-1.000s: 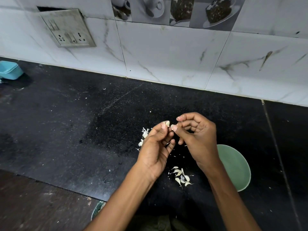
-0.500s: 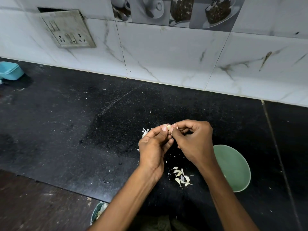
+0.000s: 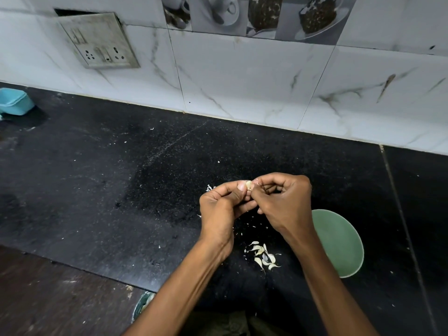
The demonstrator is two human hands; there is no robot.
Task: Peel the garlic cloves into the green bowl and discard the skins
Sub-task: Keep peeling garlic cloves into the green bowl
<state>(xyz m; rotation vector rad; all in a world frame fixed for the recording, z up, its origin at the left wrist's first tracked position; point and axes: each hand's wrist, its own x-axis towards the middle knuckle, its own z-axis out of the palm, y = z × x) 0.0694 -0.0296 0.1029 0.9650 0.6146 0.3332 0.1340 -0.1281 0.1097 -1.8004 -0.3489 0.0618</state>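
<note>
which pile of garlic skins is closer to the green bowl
The pile of skins lying between the forearms, just left of the green bowl; the other skins lie beyond the left hand.

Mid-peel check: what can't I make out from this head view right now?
- Garlic clove: mostly covered by the grip of left hand and right hand; how much skin remains is unclear.
- Green bowl: its left part is behind the right forearm, so any cloves there are hidden.
- Round object below the counter edge: mostly hidden by the left forearm.
- Blue container: cut off by the left edge.
</note>
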